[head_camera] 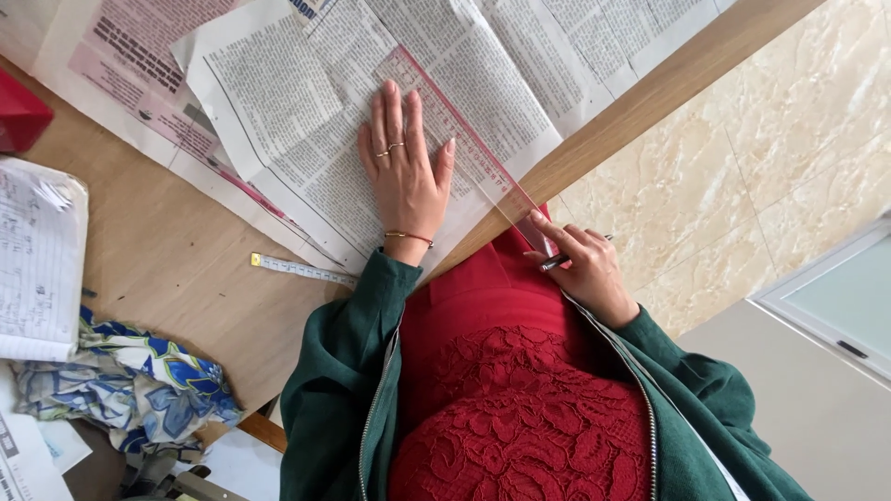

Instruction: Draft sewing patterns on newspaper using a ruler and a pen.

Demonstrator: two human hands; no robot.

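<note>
My left hand (405, 172) lies flat with fingers together on a sheet of newspaper (306, 111), pressing down a long clear ruler with a red edge (464, 139). Rings sit on two fingers and a thin bracelet on the wrist. My right hand (585, 264) is at the table's near edge, fingers closed on a dark pen (557, 263) beside the ruler's near end. Several newspaper sheets overlap across the wooden table (176, 269). I wear a green zip jacket over a red lace top.
A white measuring tape (302, 269) lies on the table near my left sleeve. Blue floral cloth (139, 380) and a written notebook page (37, 260) sit at the left. A red object (19, 116) is at the far left edge. Beige tiled floor (742, 139) lies beyond the table.
</note>
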